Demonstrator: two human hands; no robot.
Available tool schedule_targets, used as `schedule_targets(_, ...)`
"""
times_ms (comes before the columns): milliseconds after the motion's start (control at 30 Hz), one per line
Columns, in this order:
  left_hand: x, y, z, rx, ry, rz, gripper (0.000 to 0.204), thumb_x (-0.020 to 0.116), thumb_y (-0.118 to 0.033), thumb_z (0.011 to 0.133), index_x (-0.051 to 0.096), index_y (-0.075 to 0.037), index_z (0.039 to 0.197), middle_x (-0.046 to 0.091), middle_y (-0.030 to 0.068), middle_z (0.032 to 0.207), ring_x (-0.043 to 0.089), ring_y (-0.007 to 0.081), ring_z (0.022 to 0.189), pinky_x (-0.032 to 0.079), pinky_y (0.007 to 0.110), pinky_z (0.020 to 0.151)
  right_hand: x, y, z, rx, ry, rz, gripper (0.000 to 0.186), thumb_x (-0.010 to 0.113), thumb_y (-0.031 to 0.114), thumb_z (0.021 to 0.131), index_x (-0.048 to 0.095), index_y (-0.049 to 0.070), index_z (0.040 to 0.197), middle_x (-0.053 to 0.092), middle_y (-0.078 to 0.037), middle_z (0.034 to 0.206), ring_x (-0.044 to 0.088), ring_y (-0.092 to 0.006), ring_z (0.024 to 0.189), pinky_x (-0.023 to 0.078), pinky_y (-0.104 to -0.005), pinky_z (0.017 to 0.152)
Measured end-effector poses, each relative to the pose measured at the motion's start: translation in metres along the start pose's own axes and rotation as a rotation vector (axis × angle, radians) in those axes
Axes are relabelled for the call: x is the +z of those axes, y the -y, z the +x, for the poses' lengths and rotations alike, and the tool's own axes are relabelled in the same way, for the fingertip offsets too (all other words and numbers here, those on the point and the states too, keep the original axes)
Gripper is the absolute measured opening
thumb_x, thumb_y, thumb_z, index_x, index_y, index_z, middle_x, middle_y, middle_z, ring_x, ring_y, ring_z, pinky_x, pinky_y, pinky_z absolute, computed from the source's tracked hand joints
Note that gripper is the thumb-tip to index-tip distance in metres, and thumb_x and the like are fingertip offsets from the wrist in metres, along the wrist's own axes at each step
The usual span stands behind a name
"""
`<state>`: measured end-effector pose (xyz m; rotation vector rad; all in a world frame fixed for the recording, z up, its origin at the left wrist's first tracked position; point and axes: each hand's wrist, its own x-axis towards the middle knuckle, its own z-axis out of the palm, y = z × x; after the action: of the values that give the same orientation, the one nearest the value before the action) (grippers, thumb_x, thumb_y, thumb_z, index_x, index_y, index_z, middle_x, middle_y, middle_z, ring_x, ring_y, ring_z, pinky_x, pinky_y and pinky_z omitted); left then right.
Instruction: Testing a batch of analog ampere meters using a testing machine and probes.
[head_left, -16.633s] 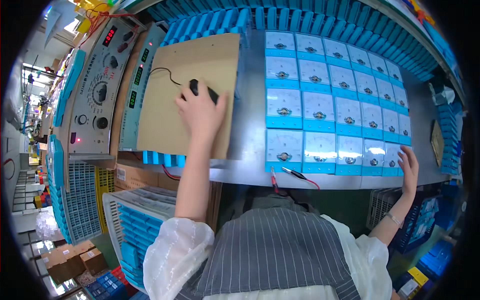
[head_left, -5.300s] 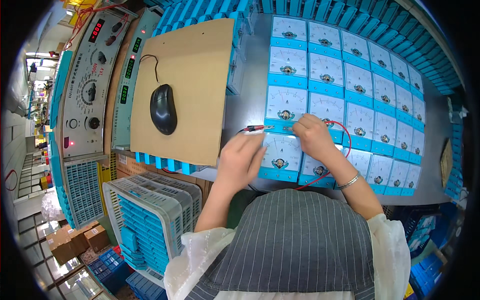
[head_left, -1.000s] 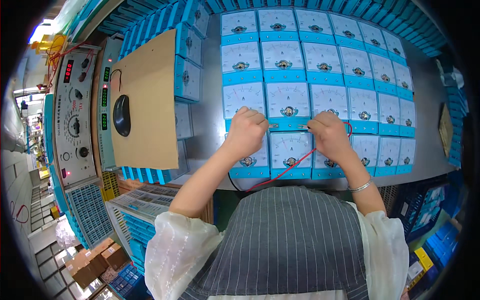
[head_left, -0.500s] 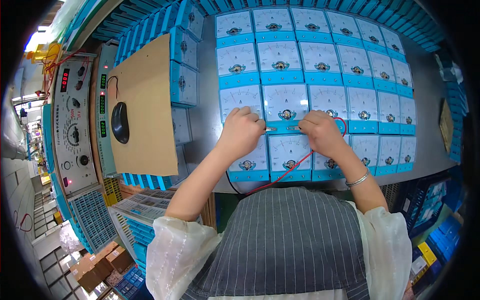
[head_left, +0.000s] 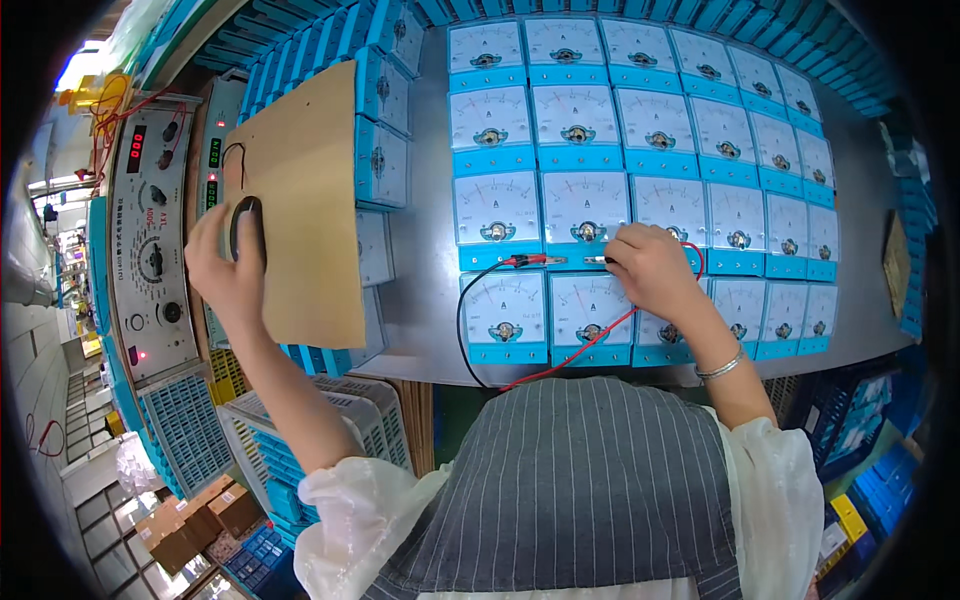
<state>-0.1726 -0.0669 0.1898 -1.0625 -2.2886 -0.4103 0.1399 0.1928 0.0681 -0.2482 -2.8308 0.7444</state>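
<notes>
My left hand (head_left: 226, 265) is over at the far left with its fingers stretched apart. Its thumb lies on a black computer mouse (head_left: 241, 226), which rests on a brown board. In the middle of the table, my right hand (head_left: 650, 268) is closed on a test clip (head_left: 597, 260) at the blue lower strip of a panel meter (head_left: 584, 205). A red wire (head_left: 580, 347) loops out behind that hand and runs down to the table's near edge. Another clip (head_left: 530, 260), on a black wire, touches the left part of the same strip without a hand on it.
Rows of white-faced blue meters (head_left: 575, 115) cover the table around my right hand. More meters (head_left: 383, 165) stand stacked beside the brown board (head_left: 305, 250). An instrument with dials and a red display (head_left: 150, 240) stands left. Below is a grey plastic crate (head_left: 375, 420).
My left hand has let go of the left clip and moved left to the mouse. The clip stays on the meter's strip. My right hand keeps its hold, and the view has shifted slightly.
</notes>
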Motion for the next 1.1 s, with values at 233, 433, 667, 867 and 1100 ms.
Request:
schedule_targets(233, 0.06, 0.115, -0.046, -0.224, 0.171, 0.004, 0.042, 0.05, -0.029, 0.085, 0.048, -0.001, 0.117, 0.051, 0.0207, 0.111, 0.048, 0.036, 0.1, 0.037, 0.041, 0.088, 0.0, 0.005, -0.003, 0.01, 0.018, -0.039, 0.012, 0.065, 0.007, 0.065, 0.055, 0.005, 0.072, 0.052, -0.008, 0.072, 0.055, -0.0248, 0.071, 0.043, -0.0371, 0.061)
schedule_targets(433, 0.063, 0.092, -0.037, -0.046, 0.037, 0.286, 0.052, 0.041, -0.033, 0.088, 0.034, -0.003, 0.13, 0.05, 0.0178, 0.115, 0.036, 0.0337, 0.112, 0.023, 0.043, 0.097, -0.001, 0.003, 0.001, -0.004, 0.047, -0.016, 0.013, 0.064, 0.007, 0.065, 0.053, 0.004, 0.071, 0.052, -0.008, 0.072, 0.054, -0.0254, 0.071, 0.043, -0.0373, 0.062)
schedule_targets(667, 0.056, 0.1, -0.043, -0.307, 0.308, 0.184, 0.064, 0.041, -0.041, 0.086, 0.021, -0.007, 0.137, 0.044, 0.0116, 0.129, 0.027, 0.0356, 0.117, 0.007, 0.044, 0.102, 0.0, 0.0, -0.002, -0.021, 0.051, -0.018, 0.011, 0.064, 0.007, 0.066, 0.054, 0.005, 0.07, 0.052, -0.008, 0.072, 0.054, -0.0252, 0.071, 0.042, -0.037, 0.061)
schedule_targets(867, 0.042, 0.081, -0.029, -0.305, 0.461, 0.127, 0.062, 0.045, -0.034, 0.084, 0.02, -0.017, 0.138, 0.04, 0.0137, 0.13, 0.025, 0.0339, 0.122, 0.008, 0.047, 0.102, 0.0, 0.0, -0.004, -0.007, 0.056, -0.017, 0.013, 0.064, 0.007, 0.065, 0.054, 0.005, 0.071, 0.052, -0.008, 0.072, 0.054, -0.0251, 0.071, 0.042, -0.0374, 0.061)
schedule_targets(1100, 0.058, 0.082, -0.039, -0.193, 0.29, 0.042, 0.058, 0.06, -0.01, 0.073, 0.04, -0.014, 0.127, 0.034, 0.0198, 0.127, 0.04, 0.0369, 0.109, 0.031, 0.043, 0.094, 0.0, -0.003, -0.007, -0.012, 0.001, -0.005, 0.011, 0.064, 0.008, 0.066, 0.054, 0.005, 0.072, 0.051, -0.007, 0.071, 0.054, -0.0245, 0.07, 0.042, -0.037, 0.061)
